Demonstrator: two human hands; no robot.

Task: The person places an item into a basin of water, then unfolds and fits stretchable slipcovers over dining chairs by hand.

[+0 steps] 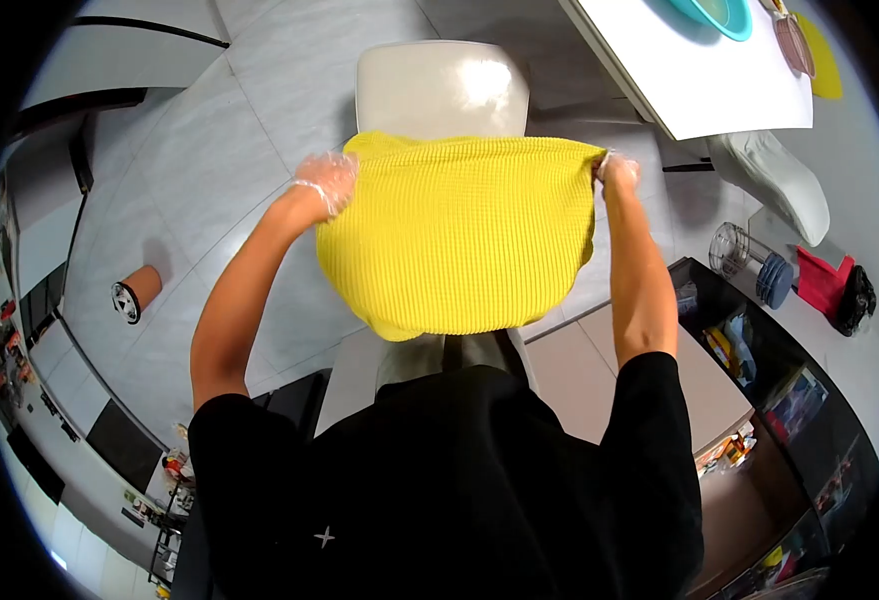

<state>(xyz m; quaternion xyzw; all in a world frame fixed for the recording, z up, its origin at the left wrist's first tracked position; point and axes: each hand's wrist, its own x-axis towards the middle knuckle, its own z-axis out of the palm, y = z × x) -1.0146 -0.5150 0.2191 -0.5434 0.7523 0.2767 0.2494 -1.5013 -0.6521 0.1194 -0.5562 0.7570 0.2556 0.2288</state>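
A yellow ribbed fabric cover (459, 235) is stretched wide between my two hands, in front of my body. My left hand (329, 182), in a thin clear plastic glove, grips its upper left edge. At the upper right corner, my right hand (618, 172), gloved the same way, is closed on the fabric. Just beyond the cover is a glossy beige chair part (441, 88), its near end hidden behind the yellow fabric.
A white table (699, 80) at the upper right bears a turquoise basin (721, 14). A pale chair (774, 180) stands below it. A brown bin (139, 292) is on the tiled floor at left. Dark shelving (769, 370) stands at right.
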